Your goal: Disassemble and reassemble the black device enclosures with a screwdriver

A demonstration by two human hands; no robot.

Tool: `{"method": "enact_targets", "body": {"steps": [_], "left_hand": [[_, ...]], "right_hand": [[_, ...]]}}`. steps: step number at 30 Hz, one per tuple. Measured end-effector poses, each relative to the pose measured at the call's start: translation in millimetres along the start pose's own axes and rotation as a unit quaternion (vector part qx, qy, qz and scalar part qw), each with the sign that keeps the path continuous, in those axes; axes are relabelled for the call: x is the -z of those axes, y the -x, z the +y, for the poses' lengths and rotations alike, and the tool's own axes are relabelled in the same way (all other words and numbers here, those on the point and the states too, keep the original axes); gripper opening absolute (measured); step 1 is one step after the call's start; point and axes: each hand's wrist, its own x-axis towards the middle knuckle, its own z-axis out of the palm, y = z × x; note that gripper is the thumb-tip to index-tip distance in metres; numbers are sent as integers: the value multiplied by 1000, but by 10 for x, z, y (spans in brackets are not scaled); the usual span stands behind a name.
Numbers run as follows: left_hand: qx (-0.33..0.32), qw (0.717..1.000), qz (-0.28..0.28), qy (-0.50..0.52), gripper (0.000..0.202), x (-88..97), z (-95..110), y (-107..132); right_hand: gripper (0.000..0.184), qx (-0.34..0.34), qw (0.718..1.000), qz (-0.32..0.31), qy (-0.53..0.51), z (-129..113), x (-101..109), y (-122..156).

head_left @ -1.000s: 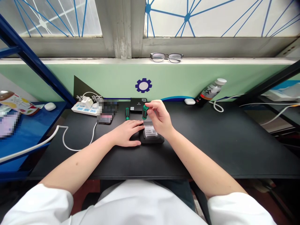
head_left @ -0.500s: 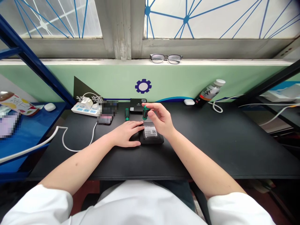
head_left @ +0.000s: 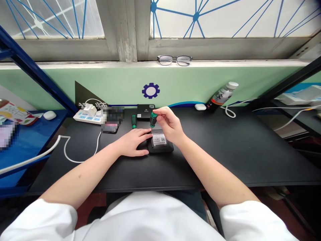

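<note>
On the dark table lies a small black device [head_left: 165, 149] with a white printed label on its upper face. My left hand [head_left: 132, 142] rests at its left side, fingers stretched out and fingertips at the device's edge. Between the thumb and fingers of my right hand [head_left: 171, 124] is the green and black handle of a screwdriver [head_left: 153, 119]. It stands roughly upright over the far left corner of the device; its tip is too small to make out. A second green-and-black-handled screwdriver [head_left: 134, 122] lies on the table beyond my left hand.
A flat black box [head_left: 143, 113] sits behind the device. To the left are a white power strip [head_left: 86, 116], a partly blurred phone [head_left: 110, 127] and a white cable [head_left: 65, 150]. Rightward, a bottle [head_left: 222, 97] leans against the green panel beside a white case [head_left: 200, 106]. Glasses [head_left: 175, 60] rest on the sill.
The whole view has shifted slightly. My right fingers have changed their hold a little on the screwdriver handle, which still stands over the device. My left hand stays in place.
</note>
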Motion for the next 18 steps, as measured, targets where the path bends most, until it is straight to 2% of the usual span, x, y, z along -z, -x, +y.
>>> {"method": "enact_targets", "body": {"steps": [3,9,14,18], "left_hand": [[0,1000,1,-3,71,7,6,-5],[0,1000,-3,-1,71,8,-2,-3],[-1,1000,2,-2,71,-1,-8,3],[3,1000,0,-3,72,-3,-4,3]], "right_hand": [[14,-11,1000,9,-16,5,-13,11],[28,-90,991,-20,-99,-33,-53,52],[32,-74,994,12,-80,4,-83,57],[27,-48,998,6,-50,6,-67,55]]}}
